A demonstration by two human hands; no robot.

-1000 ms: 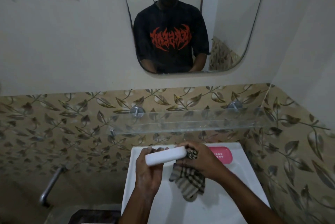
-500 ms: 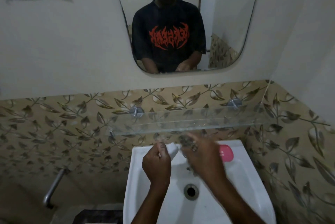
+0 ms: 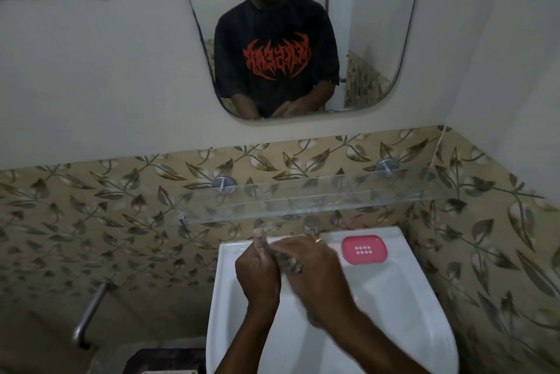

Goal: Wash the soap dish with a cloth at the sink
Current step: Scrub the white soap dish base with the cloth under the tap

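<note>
Both hands pressed together over the sink (image 3: 394, 298): left hand (image 3: 257, 276) fisted, right hand (image 3: 312, 273) bunching the cloth (image 3: 288, 263). Can't see a dish in the grip; pink dish (image 3: 364, 249) sits far right on the rim. I'd keep the scrubbing low over the basin.

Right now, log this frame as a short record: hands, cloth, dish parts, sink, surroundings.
left hand: closed over the basin, contents hidden
right hand: pressing the checked cloth against the left hand
white dish part: not visible, perhaps covered by hands
pink dish part: lying on the sink's back ledge, right side
sink: white
glass shelf: above the sink, nothing on it
</note>
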